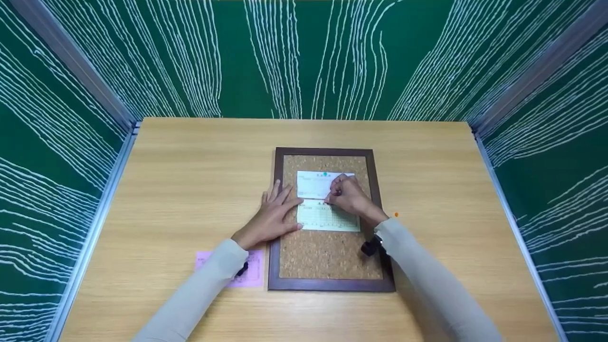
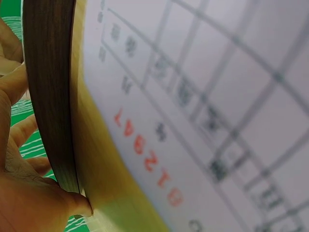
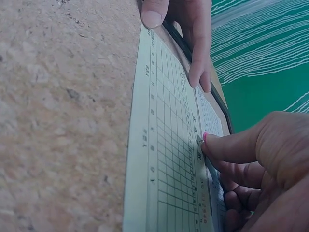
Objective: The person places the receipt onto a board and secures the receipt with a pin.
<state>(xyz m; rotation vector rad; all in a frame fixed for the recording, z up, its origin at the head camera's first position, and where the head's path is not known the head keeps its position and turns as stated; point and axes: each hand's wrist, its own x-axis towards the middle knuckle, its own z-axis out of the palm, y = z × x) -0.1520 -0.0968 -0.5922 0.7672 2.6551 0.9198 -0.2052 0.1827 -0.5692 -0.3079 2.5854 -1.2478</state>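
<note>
In your right hand (image 1: 351,197), thumb and forefinger pinch a small pink pushpin (image 3: 205,137), and the relation that counts is where that pin sits: at the printed heading along the upper edge of the pale green slip (image 1: 328,218), right under your fingertips. Whether its point has gone through the paper, you cannot tell from here. The slip's long axis runs left to right across the corkboard (image 1: 327,256), whose own long axis runs away from you. Your right hand is the nearer to the heading; your left hand (image 1: 271,216) spreads its fingers over the board's left side, thumb and forefinger tips touching the slip's left edge. Just beyond the slip lies a white slip (image 1: 311,185), with a green pushpin (image 1: 325,174) at its top. The brown frame (image 1: 332,286) surrounds cork and both slips. On the tabletop (image 1: 166,199), a pink slip (image 1: 254,270) lies partly beneath your left forearm, and a small orange object (image 1: 396,214) rests right of the frame.
</note>
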